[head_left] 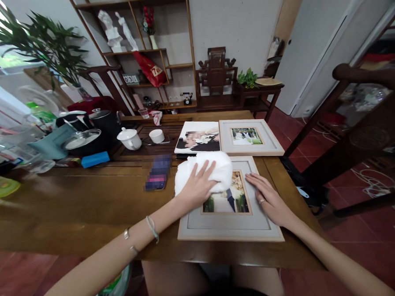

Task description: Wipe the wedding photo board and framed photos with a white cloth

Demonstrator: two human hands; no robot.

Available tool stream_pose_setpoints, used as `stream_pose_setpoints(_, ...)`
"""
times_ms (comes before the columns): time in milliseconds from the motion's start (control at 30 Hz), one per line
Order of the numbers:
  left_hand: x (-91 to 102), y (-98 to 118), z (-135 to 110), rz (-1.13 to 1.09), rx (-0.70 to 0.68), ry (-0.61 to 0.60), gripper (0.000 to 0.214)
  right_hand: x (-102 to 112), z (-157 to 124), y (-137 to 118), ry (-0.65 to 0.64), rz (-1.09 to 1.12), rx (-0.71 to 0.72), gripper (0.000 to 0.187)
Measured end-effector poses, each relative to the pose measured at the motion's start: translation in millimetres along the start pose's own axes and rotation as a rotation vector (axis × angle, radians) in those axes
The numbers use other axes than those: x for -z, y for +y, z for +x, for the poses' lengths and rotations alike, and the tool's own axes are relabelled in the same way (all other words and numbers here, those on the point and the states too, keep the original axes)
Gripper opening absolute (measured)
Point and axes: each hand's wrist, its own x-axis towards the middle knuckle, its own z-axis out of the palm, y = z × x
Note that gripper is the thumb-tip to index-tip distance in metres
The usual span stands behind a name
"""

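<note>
A framed photo (228, 223) with a pale wooden frame lies flat on the dark wooden table (88, 202) in front of me. My left hand (197, 185) rests flat, fingers spread, on a white cloth (201, 167) that covers the frame's upper left part. My right hand (269, 199) lies flat and open on the frame's right side, a ring on one finger. Bracelets sit on my left wrist.
A second framed photo (250, 137) and an unframed print (197, 138) lie behind. A phone (157, 173) lies left of the cloth. Teapot (130, 138), cup (156, 135), pots and a blue box (95, 159) crowd the left. Wooden chairs stand at right and behind.
</note>
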Motion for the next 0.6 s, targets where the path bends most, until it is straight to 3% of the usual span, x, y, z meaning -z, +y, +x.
stream_pose_setpoints(133,-4.8,-12,16,0.021,-0.004,0.062,0.026,0,0,0,0.01,0.006,-0.006,0.055)
stream_pose_setpoints(267,-0.2,-4,10,-0.018,-0.036,-0.032,0.028,0,1,-1,0.01,0.006,-0.007,0.055)
stream_pose_setpoints(367,11.5,16,-5,-0.041,-0.044,-0.125,0.032,-1,2,-2,0.018,0.005,-0.009,0.054)
stream_pose_setpoints(500,31.8,58,-36,-0.082,-0.052,-0.26,0.037,-1,1,-2,0.03,0.008,-0.009,0.054)
stream_pose_setpoints(600,43.8,91,-62,-0.14,-0.16,-0.26,0.034,-1,1,-1,0.037,0.01,-0.013,0.054)
